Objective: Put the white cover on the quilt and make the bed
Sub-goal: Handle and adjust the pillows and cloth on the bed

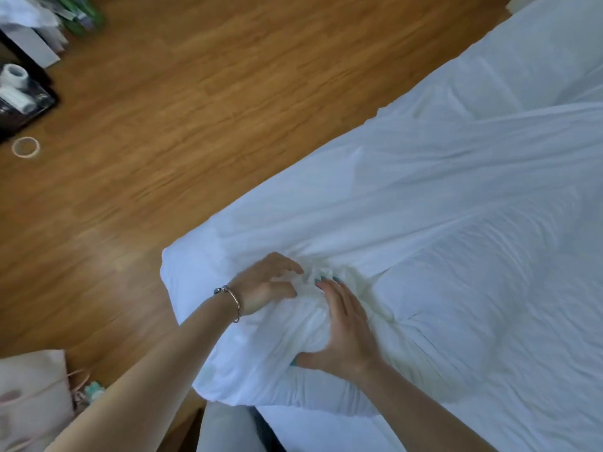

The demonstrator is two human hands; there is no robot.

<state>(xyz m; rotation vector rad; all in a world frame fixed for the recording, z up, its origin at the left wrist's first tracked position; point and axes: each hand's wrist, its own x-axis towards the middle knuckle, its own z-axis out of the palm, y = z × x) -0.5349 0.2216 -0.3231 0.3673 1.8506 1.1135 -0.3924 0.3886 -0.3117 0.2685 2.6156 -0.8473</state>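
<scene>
The white cover (408, 197) lies spread over the bed, wrinkled, with the quilt bulging under it near the bed's near left corner. A bunched knot of cover fabric (313, 282) sits between my hands. My left hand (264, 285), with a bracelet on the wrist, pinches this bunch with curled fingers. My right hand (342, 331) lies on the fabric just right of it, fingers fairly straight, thumb spread around a fold. A cream patch of quilt (414, 363) shows through to the right.
Wooden floor (163, 125) runs along the bed's left side. A tape ring (25, 147) and a dark tray (23, 93) with white rolls lie at the far left. A pale bag (32, 402) stands at the lower left. A pillow (554, 53) lies at the far right.
</scene>
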